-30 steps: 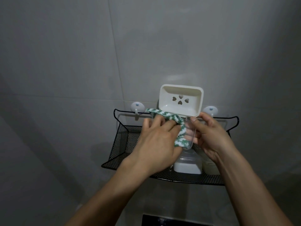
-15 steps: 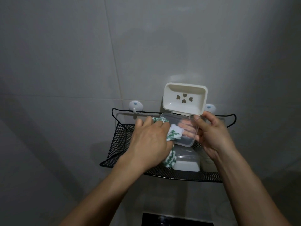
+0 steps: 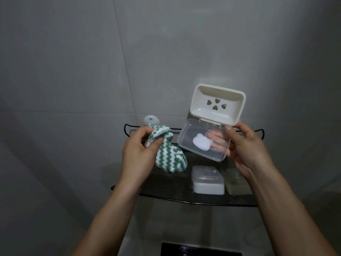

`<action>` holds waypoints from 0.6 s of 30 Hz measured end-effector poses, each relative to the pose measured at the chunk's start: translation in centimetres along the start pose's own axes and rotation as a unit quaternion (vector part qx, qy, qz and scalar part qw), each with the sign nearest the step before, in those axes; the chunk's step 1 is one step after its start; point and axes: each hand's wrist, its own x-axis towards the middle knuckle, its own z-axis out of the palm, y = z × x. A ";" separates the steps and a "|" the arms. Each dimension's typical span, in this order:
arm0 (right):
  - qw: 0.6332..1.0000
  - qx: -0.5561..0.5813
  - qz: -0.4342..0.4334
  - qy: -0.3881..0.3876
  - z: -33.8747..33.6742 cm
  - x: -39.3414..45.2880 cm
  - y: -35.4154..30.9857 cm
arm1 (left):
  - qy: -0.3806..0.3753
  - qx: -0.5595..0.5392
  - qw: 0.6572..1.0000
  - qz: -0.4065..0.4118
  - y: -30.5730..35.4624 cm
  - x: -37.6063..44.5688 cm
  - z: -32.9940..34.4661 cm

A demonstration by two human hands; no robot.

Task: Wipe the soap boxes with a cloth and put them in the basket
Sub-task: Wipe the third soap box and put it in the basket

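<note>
Head view: above the mesh basket (image 3: 167, 183), my right hand (image 3: 247, 150) holds the opened soap box (image 3: 212, 122); my left hand (image 3: 138, 154), bunching the striped cloth (image 3: 167, 156), should wipe the clear lid.

Black mesh basket (image 3: 166, 185) mounted on grey tiled wall (image 3: 73, 71), hung from white hook (image 3: 151, 120) at left. Inside, right half: closed white soap box (image 3: 208, 182); second, greyer box (image 3: 237, 182) just beside it, to right.

Head camera looks forward at wall basket (image 3: 184, 198), close.
</note>
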 end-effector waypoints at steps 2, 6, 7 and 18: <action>1.000 -0.004 0.006 -0.020 0.2 -0.1 0.2 | -0.017 -0.027 0.999 -0.009 0.3 0.2 0.4; 0.999 -0.016 0.016 -0.049 0.3 -0.2 0.3 | -0.082 -0.057 0.995 -0.017 0.9 1.7 0.6; 0.998 -0.018 0.017 -0.053 0.4 -0.2 0.3 | -0.109 -0.053 0.993 -0.017 1.0 2.1 0.6; 1.000 -0.003 0.017 -0.014 0.6 -0.2 0.6 | -0.134 0.029 0.988 -0.071 -0.1 2.7 2.3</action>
